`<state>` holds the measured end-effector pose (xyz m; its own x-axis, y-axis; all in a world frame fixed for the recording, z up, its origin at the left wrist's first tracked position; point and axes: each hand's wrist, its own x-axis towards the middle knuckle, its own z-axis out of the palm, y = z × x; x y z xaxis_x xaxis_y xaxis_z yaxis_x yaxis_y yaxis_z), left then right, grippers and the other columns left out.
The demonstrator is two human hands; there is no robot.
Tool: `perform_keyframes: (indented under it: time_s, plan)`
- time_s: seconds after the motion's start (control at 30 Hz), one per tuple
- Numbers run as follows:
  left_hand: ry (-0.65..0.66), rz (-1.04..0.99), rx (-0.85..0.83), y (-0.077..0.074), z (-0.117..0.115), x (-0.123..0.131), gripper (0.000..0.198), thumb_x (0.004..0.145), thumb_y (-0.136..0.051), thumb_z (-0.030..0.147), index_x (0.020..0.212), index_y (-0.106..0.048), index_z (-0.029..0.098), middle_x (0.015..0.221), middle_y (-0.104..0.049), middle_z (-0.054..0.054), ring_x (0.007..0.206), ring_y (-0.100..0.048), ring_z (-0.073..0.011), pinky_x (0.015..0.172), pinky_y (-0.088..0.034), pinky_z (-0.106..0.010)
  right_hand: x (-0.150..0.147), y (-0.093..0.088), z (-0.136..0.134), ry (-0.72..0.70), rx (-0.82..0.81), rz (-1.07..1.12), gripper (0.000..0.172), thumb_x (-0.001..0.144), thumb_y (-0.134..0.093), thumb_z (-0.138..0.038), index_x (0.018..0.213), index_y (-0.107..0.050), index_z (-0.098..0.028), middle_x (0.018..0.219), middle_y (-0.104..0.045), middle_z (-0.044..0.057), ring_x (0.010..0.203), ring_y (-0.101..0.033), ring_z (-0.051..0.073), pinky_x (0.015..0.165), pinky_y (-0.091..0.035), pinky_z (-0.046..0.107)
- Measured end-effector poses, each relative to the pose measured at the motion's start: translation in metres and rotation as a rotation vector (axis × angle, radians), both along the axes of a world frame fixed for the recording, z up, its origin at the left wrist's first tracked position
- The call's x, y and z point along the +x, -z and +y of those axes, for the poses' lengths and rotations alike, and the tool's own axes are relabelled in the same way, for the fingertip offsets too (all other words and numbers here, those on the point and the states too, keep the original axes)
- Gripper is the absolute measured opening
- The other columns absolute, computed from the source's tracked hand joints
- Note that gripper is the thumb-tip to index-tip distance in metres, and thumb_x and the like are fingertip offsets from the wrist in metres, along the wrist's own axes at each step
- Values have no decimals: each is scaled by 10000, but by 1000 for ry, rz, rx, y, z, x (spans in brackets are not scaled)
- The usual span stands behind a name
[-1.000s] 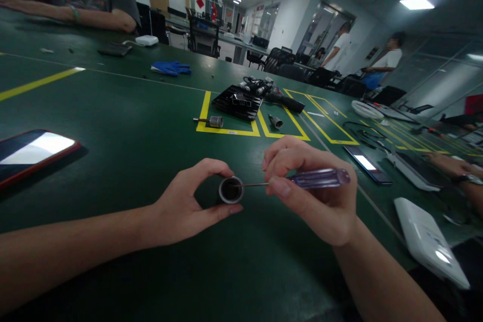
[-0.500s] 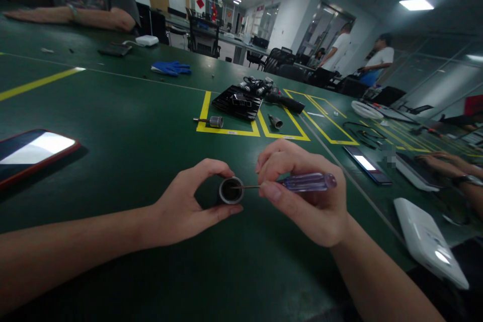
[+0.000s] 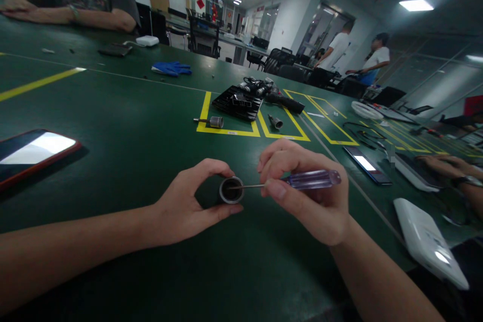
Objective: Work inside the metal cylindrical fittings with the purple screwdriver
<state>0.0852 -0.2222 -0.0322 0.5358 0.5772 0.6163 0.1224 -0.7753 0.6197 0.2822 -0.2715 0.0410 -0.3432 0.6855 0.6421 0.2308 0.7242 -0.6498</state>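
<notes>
Between the thumb and index finger of my left hand (image 3: 194, 204) is a short hollow metal cylinder (image 3: 222, 195), its open end facing me. My right hand (image 3: 305, 191) is closed around a screwdriver (image 3: 313, 179) with a clear purple handle. The screwdriver's thin shaft points left, and its tip reaches into the cylinder's opening; what it touches inside is too dark to make out. Beyond my hands lie a metal cylinder with a thin rod (image 3: 216, 122) and a small conical metal part (image 3: 276, 122), both on the green table (image 3: 124, 115).
Yellow tape outlines (image 3: 241, 133) mark the table. Farther back are a glossy black panel (image 3: 237, 103), tangled cables (image 3: 258, 85) and a blue glove (image 3: 171, 68). Phones lie at left (image 3: 41, 148) and right (image 3: 367, 163); a white device (image 3: 430, 241) is near my right arm. Other people sit and stand around.
My right hand and the screwdriver have shifted slightly right, drawing a little more shaft out of the cylinder. My left hand stays put. The person at upper left has brought their hands together.
</notes>
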Motion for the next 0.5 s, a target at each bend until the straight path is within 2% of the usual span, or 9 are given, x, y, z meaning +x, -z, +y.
perform_keyframes:
  time_s: [0.23,0.5]
  plan:
    - [4,9,-4,1,1,-1,375,699,-729,228,1008,-517,210,925,-627,-11,838,-638,-169,741,-531,-298,4,1,1,43,-23,40,92,781,-589,-140,689,-584,-140,649,-568,35,721,-564,185,705,-462,372]
    - [3,25,-1,0,1,-1,358,716,-709,249,1005,-500,214,915,-622,-18,833,-637,-175,725,-537,-313,2,3,3,10,-50,15,74,759,-593,-127,696,-587,-165,638,-566,27,731,-555,187,655,-457,343]
